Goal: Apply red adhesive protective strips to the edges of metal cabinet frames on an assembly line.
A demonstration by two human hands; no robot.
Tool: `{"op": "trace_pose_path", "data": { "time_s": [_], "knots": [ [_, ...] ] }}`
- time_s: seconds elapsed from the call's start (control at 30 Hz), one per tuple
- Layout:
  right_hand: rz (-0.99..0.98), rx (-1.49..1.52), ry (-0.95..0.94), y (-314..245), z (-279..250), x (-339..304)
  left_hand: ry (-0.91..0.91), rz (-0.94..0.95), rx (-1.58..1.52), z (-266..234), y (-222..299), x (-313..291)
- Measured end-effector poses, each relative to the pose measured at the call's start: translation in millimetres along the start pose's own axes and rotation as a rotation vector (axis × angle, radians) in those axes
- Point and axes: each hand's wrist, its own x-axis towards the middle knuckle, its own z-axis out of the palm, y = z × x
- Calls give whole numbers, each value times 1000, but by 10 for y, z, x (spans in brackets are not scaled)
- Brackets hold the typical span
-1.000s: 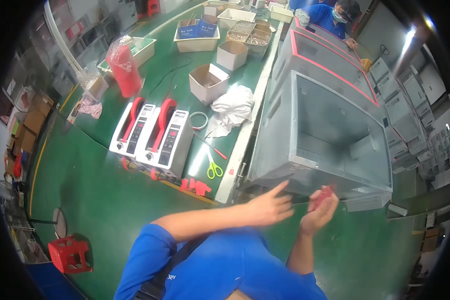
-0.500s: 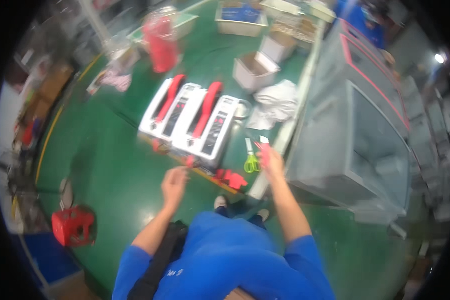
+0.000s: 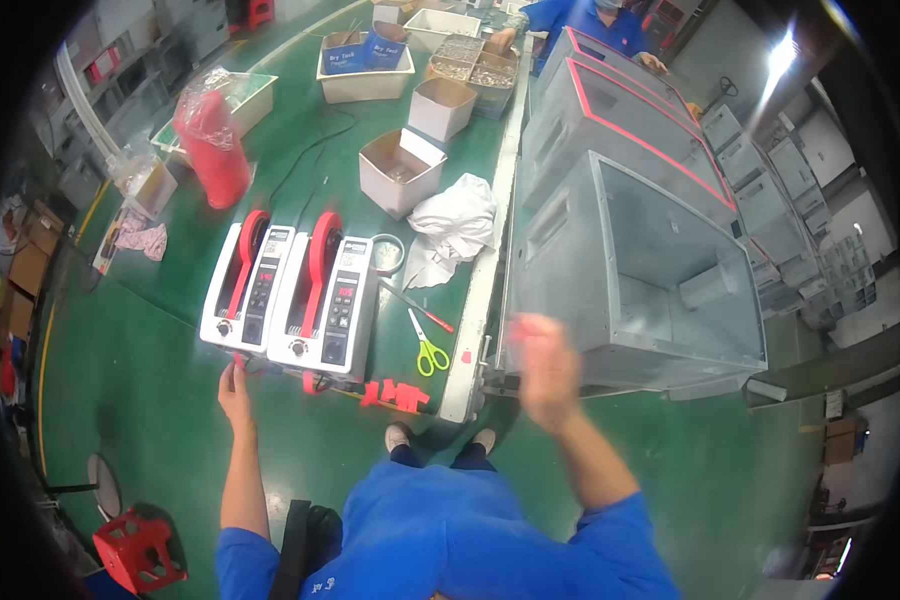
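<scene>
Two white tape dispensers stand side by side at the bench's near edge, the left one [image 3: 238, 285] and the right one [image 3: 318, 300], each with a roll of red tape. My left hand [image 3: 236, 400] is closed in a pinch on a red tape end [image 3: 238, 360] at the front of the left dispenser. From the right dispenser's front hangs another red tape end [image 3: 315, 383]. My right hand [image 3: 552, 370], smeared by motion, is raised beside the nearest grey metal cabinet [image 3: 620, 270]. A small red piece, apparently tape, shows at its fingertips. Cut red tape pieces [image 3: 398, 393] lie along the bench edge.
Green-handled scissors [image 3: 431, 357], a red-tipped rod-like tool [image 3: 425, 309] and a white cloth [image 3: 453, 228] lie right of the dispensers. Open cartons [image 3: 400, 178] stand behind. More cabinets edged in red [image 3: 640, 130] stand farther back, near a person in blue [image 3: 600, 30].
My left hand has come to the left dispenser's front. My right hand has moved from beside the scissors toward the nearest grey cabinet. The view has shifted, bringing the cabinets further in.
</scene>
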Motion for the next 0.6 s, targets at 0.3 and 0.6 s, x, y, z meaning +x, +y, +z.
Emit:
{"op": "trace_pose_path", "data": {
  "time_s": [0.3,0.6],
  "knots": [
    [400,-58,-212,783,-1547,846,68,83,64,72,-110,33],
    [325,-183,-75,1395,-1440,1367,50,95,74,-95,-470,-196]
  ]
}}
